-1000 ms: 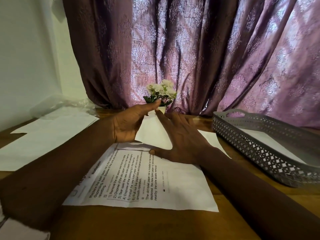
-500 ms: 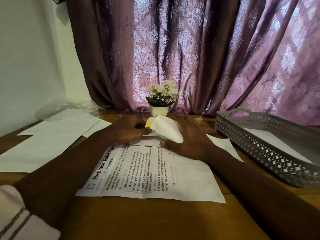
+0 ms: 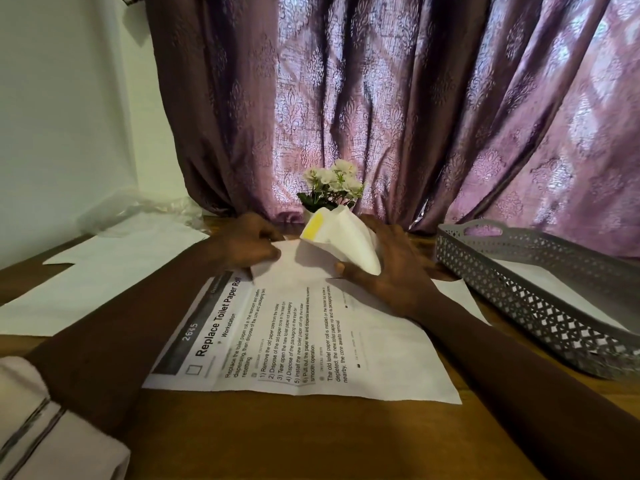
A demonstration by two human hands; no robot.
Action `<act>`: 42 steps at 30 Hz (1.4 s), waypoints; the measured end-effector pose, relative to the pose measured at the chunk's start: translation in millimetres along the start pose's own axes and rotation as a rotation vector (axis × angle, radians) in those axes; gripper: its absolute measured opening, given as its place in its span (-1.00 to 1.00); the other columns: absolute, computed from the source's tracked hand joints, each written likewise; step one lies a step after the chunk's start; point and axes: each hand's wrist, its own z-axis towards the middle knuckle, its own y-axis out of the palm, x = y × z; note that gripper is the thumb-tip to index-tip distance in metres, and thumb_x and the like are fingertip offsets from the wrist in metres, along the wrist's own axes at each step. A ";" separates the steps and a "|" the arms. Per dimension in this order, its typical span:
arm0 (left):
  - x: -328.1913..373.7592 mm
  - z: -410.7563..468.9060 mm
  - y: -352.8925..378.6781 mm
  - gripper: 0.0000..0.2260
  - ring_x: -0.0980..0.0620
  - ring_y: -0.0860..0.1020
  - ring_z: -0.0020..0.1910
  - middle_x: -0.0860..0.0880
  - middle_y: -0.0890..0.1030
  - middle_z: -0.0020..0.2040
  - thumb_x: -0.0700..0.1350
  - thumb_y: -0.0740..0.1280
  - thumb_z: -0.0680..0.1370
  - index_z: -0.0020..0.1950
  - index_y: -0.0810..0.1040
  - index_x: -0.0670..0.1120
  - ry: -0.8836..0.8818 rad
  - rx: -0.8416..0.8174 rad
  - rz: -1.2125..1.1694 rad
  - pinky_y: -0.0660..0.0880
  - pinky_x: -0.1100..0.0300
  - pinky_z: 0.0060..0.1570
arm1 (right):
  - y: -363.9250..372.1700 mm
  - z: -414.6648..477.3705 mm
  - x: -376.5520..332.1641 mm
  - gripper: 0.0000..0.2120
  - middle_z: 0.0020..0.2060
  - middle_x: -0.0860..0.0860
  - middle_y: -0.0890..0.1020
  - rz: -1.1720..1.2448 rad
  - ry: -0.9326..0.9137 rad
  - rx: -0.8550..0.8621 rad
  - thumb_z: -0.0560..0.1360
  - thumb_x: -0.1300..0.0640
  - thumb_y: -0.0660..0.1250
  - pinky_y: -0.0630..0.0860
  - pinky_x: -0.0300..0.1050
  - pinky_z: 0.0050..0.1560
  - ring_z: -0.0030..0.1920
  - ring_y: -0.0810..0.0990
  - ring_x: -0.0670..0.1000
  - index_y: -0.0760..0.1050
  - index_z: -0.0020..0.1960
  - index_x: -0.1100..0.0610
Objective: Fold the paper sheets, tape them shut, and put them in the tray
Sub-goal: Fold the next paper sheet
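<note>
Right hand (image 3: pixel 393 271): grips curled white paper fold with yellow strip (image 3: pixel 346 245).
Left hand (image 3: pixel 244 244): pinches far edge of flat printed white sheet (image 3: pixel 311 344).
Beside: grey latticed plastic tray (image 3: pixel 533 306).

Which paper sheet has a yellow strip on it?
The folded sheet that the right hand holds up; the printed sheet under it, the blank sheets at left and the sheet in the tray show none.
</note>
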 end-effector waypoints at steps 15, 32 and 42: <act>-38.7 -7.0 -55.2 -0.84 -0.11 0.51 -0.21 -0.23 0.60 -0.24 -0.10 0.44 0.36 -0.20 0.68 -0.20 -0.118 0.491 -0.259 0.42 0.08 -0.10 | -1.7 -6.0 -17.2 0.09 0.36 0.07 0.39 -0.304 -0.090 -0.016 0.32 -0.59 0.29 0.39 0.08 0.34 0.34 0.39 0.11 0.06 0.64 -0.03; 15.3 -21.6 -48.4 -0.66 -0.15 0.69 0.02 -0.16 0.70 0.11 -0.24 0.57 0.37 0.10 0.70 0.04 0.062 0.094 -0.450 0.59 -0.06 0.13 | -3.4 -6.3 -49.9 0.08 0.42 0.11 0.39 -0.533 -0.282 -0.005 0.36 -0.61 0.20 0.28 0.14 0.43 0.38 0.37 0.15 0.08 0.66 0.01; 40.9 -13.6 -10.0 -0.66 -0.10 0.69 0.04 -0.07 0.71 0.06 0.24 0.50 0.44 0.08 0.67 0.06 -0.084 0.143 -0.519 0.64 0.01 -0.07 | -4.4 -5.6 -48.4 0.09 0.44 0.11 0.39 -0.530 -0.230 -0.005 0.37 -0.64 0.14 0.27 0.15 0.45 0.40 0.36 0.15 0.05 0.67 0.00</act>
